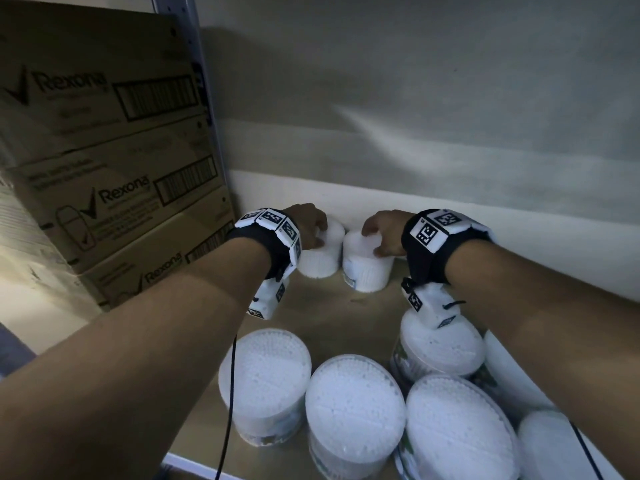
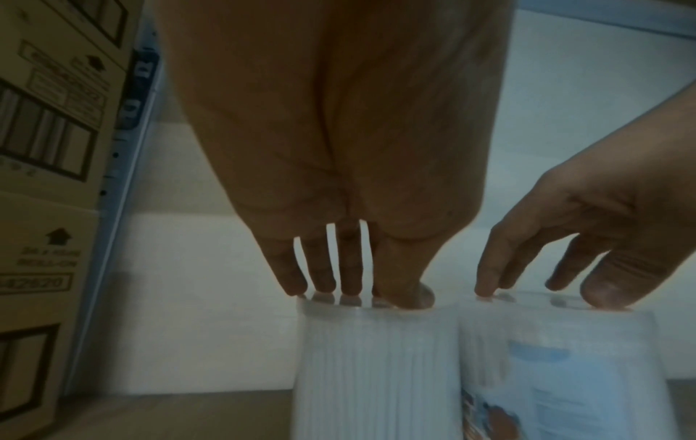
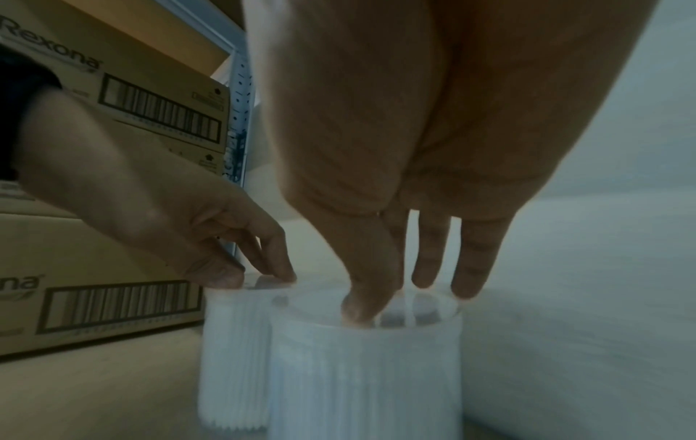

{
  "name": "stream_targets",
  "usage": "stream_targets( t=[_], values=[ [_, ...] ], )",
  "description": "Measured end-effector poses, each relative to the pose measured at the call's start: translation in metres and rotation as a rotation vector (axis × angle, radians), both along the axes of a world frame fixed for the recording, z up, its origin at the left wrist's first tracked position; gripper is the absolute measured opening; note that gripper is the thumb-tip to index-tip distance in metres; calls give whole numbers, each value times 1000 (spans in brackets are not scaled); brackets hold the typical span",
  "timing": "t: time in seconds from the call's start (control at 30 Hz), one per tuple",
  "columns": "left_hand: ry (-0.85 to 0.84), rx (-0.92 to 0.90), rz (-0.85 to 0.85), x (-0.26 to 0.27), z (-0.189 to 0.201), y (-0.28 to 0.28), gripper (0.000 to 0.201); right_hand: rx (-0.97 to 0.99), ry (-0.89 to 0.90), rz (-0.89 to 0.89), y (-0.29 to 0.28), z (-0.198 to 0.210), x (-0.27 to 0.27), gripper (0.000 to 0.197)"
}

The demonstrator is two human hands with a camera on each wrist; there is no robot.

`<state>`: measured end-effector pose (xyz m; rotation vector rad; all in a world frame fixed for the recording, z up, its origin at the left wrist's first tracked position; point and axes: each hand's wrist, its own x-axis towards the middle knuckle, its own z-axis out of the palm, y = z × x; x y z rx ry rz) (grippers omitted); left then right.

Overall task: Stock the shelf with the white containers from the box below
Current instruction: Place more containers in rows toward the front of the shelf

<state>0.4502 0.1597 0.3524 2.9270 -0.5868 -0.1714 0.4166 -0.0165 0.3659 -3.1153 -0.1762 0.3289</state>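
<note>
Two white containers of cotton swabs stand side by side at the back of the shelf (image 1: 332, 313). My left hand (image 1: 317, 233) rests its fingertips on the lid of the left container (image 1: 320, 263). My right hand (image 1: 375, 239) does the same on the right container (image 1: 367, 273). In the left wrist view the left hand (image 2: 361, 293) has straight fingers, with tips and thumb touching the lid of its container (image 2: 376, 372). The right wrist view shows the right hand (image 3: 410, 300) with fingertips on the clear lid of its container (image 3: 365, 381). Neither hand wraps round a container.
Stacked cardboard Rexona boxes (image 1: 104, 168) fill the left side beyond the shelf upright (image 1: 207, 116). Several more white containers (image 1: 353, 410) stand at the front of the shelf, under my forearms. The pale back wall (image 1: 450, 133) is close behind the two rear containers.
</note>
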Motion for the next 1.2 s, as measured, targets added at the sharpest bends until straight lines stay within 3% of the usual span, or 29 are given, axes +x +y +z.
stream_targets(
  t=[0.27,0.4,0.83,1.0,1.1,1.2],
  values=[
    [-14,3,1,-4,-2,1,44,-46,-117,-64,2,4,4,53],
    [-10,0,3,-4,-2,1,43,-42,-37,-84,2,2,3,60],
    [1,15,-12,-4,0,1,44,8,17,-5,0,5,-1,54],
    [-2,10,-11,-3,-2,2,43,61,-53,-40,1,6,1,39],
    [-3,9,-13,-2,-2,3,43,67,-23,-83,2,0,3,54],
    [-7,4,-12,-2,-2,2,42,66,-33,-74,3,-2,5,56]
  ],
)
